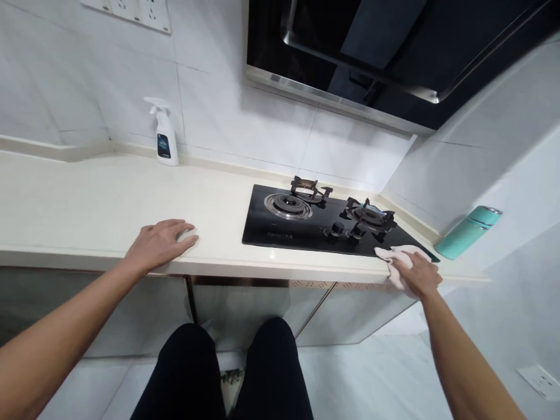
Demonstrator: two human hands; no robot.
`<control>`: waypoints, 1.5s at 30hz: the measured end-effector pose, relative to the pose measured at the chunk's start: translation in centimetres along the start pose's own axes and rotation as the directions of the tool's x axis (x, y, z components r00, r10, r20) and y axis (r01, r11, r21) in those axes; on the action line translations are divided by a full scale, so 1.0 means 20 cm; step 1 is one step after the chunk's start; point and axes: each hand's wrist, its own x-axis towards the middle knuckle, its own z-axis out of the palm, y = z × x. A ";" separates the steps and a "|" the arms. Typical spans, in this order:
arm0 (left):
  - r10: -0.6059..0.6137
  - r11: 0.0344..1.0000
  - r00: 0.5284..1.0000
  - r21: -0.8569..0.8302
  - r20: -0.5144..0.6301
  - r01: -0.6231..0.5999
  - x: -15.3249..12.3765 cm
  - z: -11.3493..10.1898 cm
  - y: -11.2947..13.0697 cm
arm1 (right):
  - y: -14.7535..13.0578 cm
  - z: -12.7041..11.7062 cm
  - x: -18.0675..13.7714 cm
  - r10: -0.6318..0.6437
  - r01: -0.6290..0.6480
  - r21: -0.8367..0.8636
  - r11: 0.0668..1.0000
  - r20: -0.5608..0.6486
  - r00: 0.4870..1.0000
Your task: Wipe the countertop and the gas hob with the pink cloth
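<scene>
**Right hand (pixel 419 273) clutches white fabric cloth (pixel 389 255) at black glass cooktop (pixel 312 230)**

The cloth bunches within the right hand's grip at the cooktop's front right corner, partly over the front edge of the smooth cream counter (pixel 105 201). The left hand (pixel 158 244) rests palm down on the counter, its grip slack, thumb apart. A mint-green cylindrical flask (pixel 467 233) stands just beside the right hand.

Forearms (pixel 91 309) spread wide, left hand (pixel 160 244) loosely arched, right hand (pixel 419 273) palm down
</scene>
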 end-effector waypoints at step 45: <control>-0.022 0.998 1.000 -0.050 0.016 0.023 -0.03 -0.03 0.03 | -0.71 0.62 -0.85 -0.832 0.878 0.018 0.478 -0.310 0.460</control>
